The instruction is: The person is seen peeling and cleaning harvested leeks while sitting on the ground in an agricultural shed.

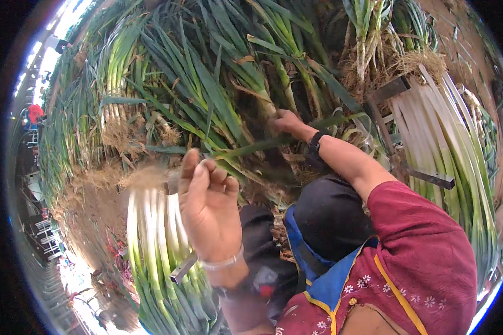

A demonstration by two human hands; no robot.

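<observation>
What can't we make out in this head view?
All in the head view:
Right hand: fingertips blurred; grip on the leek unclear.
Roots at left: blurred, strands lost.
Leek bundle, lower left: leaf tips cut off by the lower edge.
Red thing, far left: too small to identify.

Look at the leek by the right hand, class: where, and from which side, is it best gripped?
Probably grip the leek by its pale lower stalk, coming from the person's side, near the right hand. That end is narrow and points toward the person; its green leaves spread away.
</observation>
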